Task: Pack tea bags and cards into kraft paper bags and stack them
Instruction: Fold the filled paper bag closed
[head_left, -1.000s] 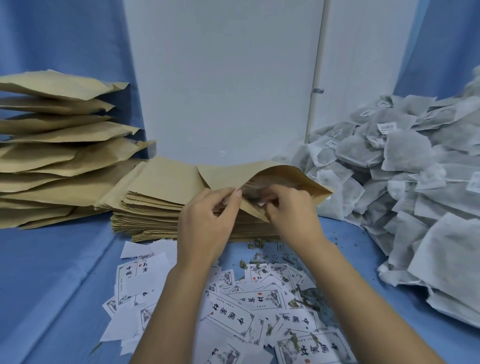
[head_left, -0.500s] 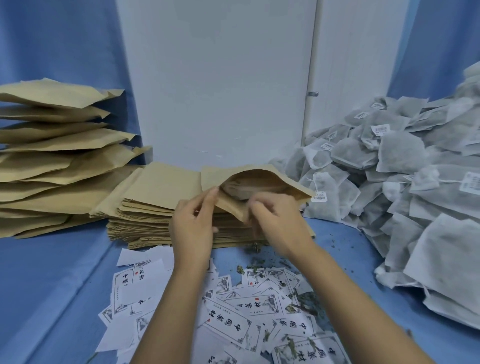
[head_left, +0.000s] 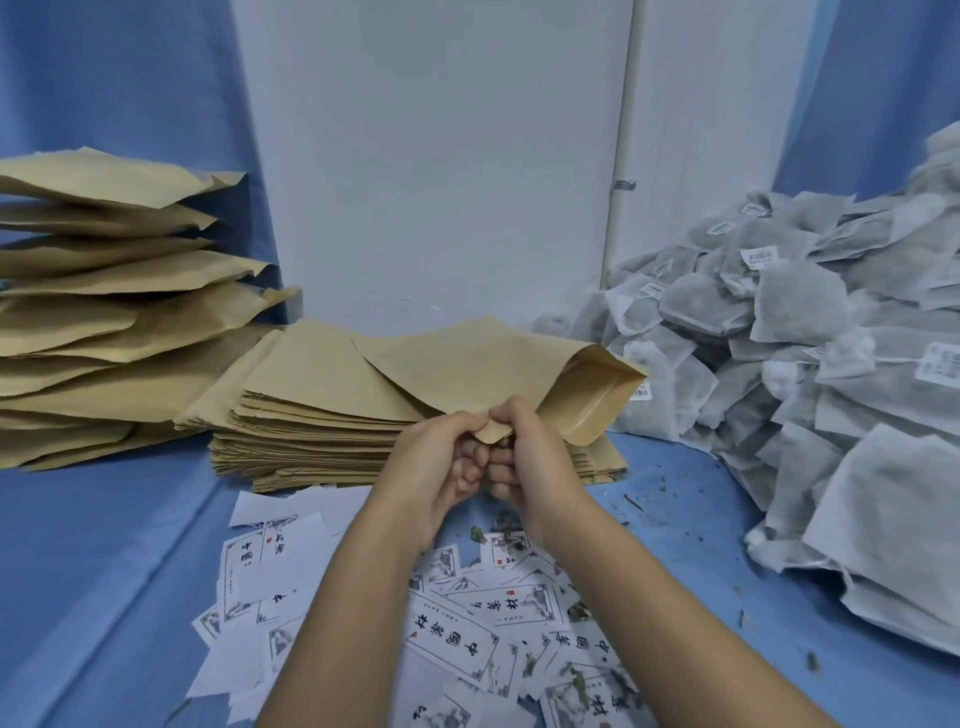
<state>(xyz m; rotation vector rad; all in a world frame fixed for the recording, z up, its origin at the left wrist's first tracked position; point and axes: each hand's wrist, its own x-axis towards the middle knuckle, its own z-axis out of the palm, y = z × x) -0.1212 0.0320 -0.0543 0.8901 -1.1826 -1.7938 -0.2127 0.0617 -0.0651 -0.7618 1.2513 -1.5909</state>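
A kraft paper bag (head_left: 498, 364) is held up over a flat stack of empty kraft bags (head_left: 322, 431), its mouth open toward the right. My left hand (head_left: 441, 467) and my right hand (head_left: 524, 462) sit knuckle to knuckle and both pinch the bag's lower corner. Printed white cards (head_left: 457, 634) lie scattered on the blue cloth under my forearms. A big heap of grey tea bags (head_left: 810, 374) fills the right side. Filled kraft bags (head_left: 104, 312) are stacked at the left. What is inside the held bag cannot be seen.
A white wall panel (head_left: 431, 156) stands behind the stacks, with blue cloth (head_left: 93, 571) covering the table and hanging at both sides. Loose tea crumbs (head_left: 654, 499) dot the cloth between the cards and the tea bag heap.
Both hands slid from the bag's mouth down to its lower corner and came together. The bag's mouth now gapes wider toward the right.
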